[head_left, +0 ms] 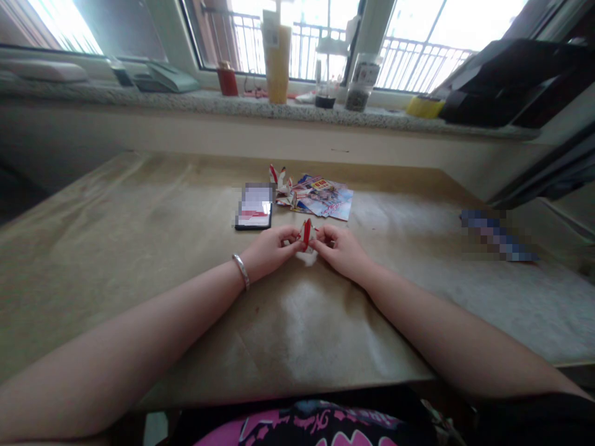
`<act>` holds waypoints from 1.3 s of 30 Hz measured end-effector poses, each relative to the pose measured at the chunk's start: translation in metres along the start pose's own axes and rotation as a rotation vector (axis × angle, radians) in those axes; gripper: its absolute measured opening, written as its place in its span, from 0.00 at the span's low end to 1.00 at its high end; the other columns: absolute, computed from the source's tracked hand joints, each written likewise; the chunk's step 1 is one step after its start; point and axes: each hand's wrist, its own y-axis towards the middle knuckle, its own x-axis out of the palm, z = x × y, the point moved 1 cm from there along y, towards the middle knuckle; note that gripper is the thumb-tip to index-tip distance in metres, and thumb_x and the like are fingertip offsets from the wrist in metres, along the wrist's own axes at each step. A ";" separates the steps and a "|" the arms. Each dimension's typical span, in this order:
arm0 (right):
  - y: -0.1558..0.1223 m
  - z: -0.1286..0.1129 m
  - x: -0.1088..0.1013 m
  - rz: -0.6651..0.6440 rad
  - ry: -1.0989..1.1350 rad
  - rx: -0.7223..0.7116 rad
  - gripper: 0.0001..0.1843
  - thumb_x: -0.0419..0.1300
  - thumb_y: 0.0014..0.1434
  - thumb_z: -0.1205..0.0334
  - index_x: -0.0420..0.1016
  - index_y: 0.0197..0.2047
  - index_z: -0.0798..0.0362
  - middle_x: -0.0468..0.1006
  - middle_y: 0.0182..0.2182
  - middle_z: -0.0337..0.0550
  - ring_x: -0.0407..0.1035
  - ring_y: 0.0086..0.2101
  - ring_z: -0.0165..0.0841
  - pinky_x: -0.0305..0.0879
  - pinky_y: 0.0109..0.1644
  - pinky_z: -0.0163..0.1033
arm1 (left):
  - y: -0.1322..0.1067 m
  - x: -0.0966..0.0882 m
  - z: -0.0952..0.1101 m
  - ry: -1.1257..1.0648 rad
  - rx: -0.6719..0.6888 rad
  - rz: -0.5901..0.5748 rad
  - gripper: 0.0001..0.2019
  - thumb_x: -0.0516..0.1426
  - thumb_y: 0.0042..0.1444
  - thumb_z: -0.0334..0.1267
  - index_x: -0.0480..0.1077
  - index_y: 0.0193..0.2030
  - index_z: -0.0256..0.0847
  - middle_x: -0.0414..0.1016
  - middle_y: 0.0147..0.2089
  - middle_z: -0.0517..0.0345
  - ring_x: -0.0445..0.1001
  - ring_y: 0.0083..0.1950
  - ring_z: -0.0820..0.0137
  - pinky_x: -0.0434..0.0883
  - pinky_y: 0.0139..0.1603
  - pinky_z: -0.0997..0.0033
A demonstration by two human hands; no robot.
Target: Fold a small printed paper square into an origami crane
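Observation:
A small piece of folded paper (pixel 307 233), white with red, stands upright between my two hands above the table. My left hand (pixel 275 248), with a silver bangle on the wrist, pinches its left side. On the other side, the fingers of my right hand (pixel 341 249) are closed on its right edge. Just beyond lie several folded paper pieces (pixel 284 191) in white and red. Beside them is a loose stack of printed paper sheets (pixel 332 201). A phone (pixel 255 207) with a lit screen lies past my left hand.
The table (pixel 186 322) has a tan cover. A blurred blue item (pixel 497 236) lies at its right side. Along the window sill (pixel 186 102) stand a red bottle (pixel 227 78), a yellow container (pixel 277 68), clear jars (pixel 361 83) and a black bag (pixel 502 80).

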 end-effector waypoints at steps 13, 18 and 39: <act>-0.002 -0.002 -0.001 0.041 -0.047 -0.050 0.09 0.55 0.55 0.58 0.66 0.27 0.53 0.65 0.22 0.36 0.59 0.25 0.27 0.54 0.29 0.34 | -0.002 0.001 0.002 0.229 0.139 0.013 0.09 0.51 0.56 0.39 0.70 0.34 0.39 0.69 0.30 0.58 0.64 0.33 0.71 0.61 0.33 0.73; -0.002 -0.002 0.000 0.051 0.101 0.010 0.12 0.55 0.55 0.55 0.64 0.25 0.52 0.67 0.22 0.36 0.59 0.23 0.26 0.56 0.29 0.34 | -0.002 0.001 0.004 0.105 0.069 0.062 0.09 0.51 0.56 0.40 0.69 0.36 0.38 0.67 0.27 0.61 0.62 0.27 0.74 0.61 0.29 0.75; -0.002 -0.001 -0.002 -0.010 0.407 0.028 0.10 0.55 0.53 0.55 0.64 0.30 0.52 0.68 0.24 0.36 0.62 0.27 0.28 0.58 0.33 0.35 | 0.002 -0.003 0.002 -0.364 -0.042 0.153 0.06 0.55 0.51 0.38 0.64 0.35 0.39 0.67 0.26 0.65 0.66 0.29 0.75 0.61 0.30 0.77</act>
